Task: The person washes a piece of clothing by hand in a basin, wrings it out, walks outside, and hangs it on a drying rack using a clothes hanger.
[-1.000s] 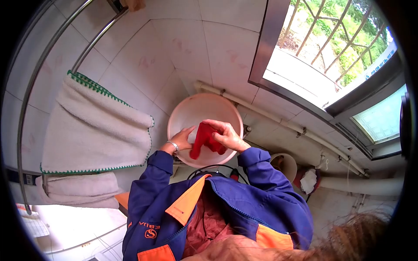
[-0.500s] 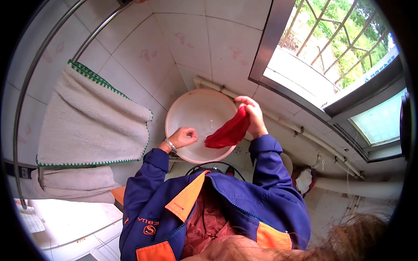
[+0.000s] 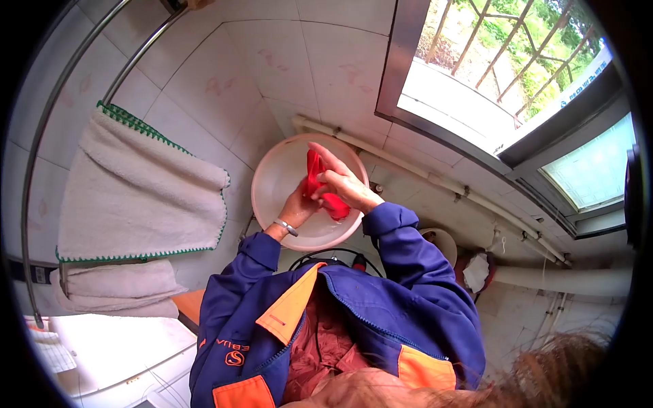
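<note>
A wet-looking red cloth is bunched between my two hands above a pale pink basin. My left hand, with a metal band at the wrist, grips the cloth from the left side, its fingers partly hidden behind it. From the right, my right hand presses the cloth with thumb and fingers, the index finger stretched along its upper part. The cloth's lower end hangs toward the right inside of the basin. I cannot tell whether it touches the water.
A light towel with green edging hangs on a metal rail at left, above a folded towel. Pipes run along the tiled wall behind the basin. An open window is at upper right. A white appliance top stands lower left.
My right hand has moved left and the red cloth with it. My left hand has moved up and right to take hold of the cloth, which is now bunched between both hands.
</note>
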{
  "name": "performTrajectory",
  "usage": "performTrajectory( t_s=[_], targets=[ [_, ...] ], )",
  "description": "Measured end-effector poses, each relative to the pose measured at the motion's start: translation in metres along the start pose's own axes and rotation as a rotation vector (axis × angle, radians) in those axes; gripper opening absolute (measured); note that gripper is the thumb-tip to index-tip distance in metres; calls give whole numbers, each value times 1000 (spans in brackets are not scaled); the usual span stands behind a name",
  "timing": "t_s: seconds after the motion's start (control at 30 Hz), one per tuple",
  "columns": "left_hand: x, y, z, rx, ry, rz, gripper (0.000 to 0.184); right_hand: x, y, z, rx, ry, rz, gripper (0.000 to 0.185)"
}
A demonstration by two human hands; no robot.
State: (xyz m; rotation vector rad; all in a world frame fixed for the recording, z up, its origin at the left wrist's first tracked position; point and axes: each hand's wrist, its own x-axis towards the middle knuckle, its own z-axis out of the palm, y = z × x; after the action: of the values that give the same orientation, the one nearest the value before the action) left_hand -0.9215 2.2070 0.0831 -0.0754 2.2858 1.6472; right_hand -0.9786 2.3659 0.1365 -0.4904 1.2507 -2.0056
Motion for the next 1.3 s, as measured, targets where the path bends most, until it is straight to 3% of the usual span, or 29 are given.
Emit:
performTrajectory(
  t_s=[0.07,0.1,0.13,0.2,0.23,0.3,0.33,0.4,0.43,0.47,0.53,0.6,0.67,0.73,0.77,0.83,0.87,0.93,0.97,1.0,1.07,1.1,1.23,1.3],
  targets=[
    [-6,5,0,292,386,275,55,-1,-6,5,-3,45,-41,69],
    [3,-28,-3,384,541,325,51,1,-3,3,-41,27,-62,69],
    [5,-37,-8,391,541,327,51,3,0,2,-79,8,-83,68],
    [4,-44,-17,703,724,473,42,4,1,-2,-151,8,-93,68],
    [4,-46,-22,708,724,474,42,5,2,-5,-227,11,-98,68],
    [1,-49,-30,286,577,204,31,9,7,-11,-218,57,-163,69],
    [3,-52,-34,290,581,204,31,12,10,-15,-212,103,-226,70],
    [5,-50,-39,-497,348,158,27,16,22,-25,-245,150,-230,72],
    [2,-45,-39,-637,311,133,27,16,27,-29,-533,223,-294,73],
    [1,-39,-40,-633,313,135,27,16,32,-33,-822,298,-357,74],
    [3,-29,-42,-722,293,152,28,15,37,-39,-939,303,-323,75],
    [6,-22,-45,-698,268,170,29,10,44,-39,-1334,390,-332,73],
    [9,-20,-46,-672,240,182,29,8,47,-36,-1295,410,-315,71],
    [12,-18,-44,-639,313,107,29,7,50,-34,-1180,485,-289,53],
    [12,-18,-44,-637,313,105,29,6,49,-35,-1177,485,-288,53],
    [9,0,-41,-332,81,112,32,4,39,-35,-1250,512,-147,30],
    [5,9,-37,-330,83,112,32,8,43,-39,-1248,511,-149,30],
    [-6,23,-23,633,304,122,40,18,52,-43,-1044,485,-571,11],
    [-2,10,-19,687,316,90,52,22,59,-40,-698,418,-496,11],
    [2,-5,-19,686,319,90,52,22,59,-36,-699,416,-497,11],
    [8,-29,-20,837,491,237,60,20,54,-28,-603,435,-204,16],
    [9,-33,-23,829,495,139,63,19,49,-20,-484,498,-274,18],
    [3,-56,-32,944,623,35,57,22,54,-33,-530,583,-235,22],
    [5,-66,-36,920,552,-92,47,18,47,-27,-523,627,-213,23]
  ],
)
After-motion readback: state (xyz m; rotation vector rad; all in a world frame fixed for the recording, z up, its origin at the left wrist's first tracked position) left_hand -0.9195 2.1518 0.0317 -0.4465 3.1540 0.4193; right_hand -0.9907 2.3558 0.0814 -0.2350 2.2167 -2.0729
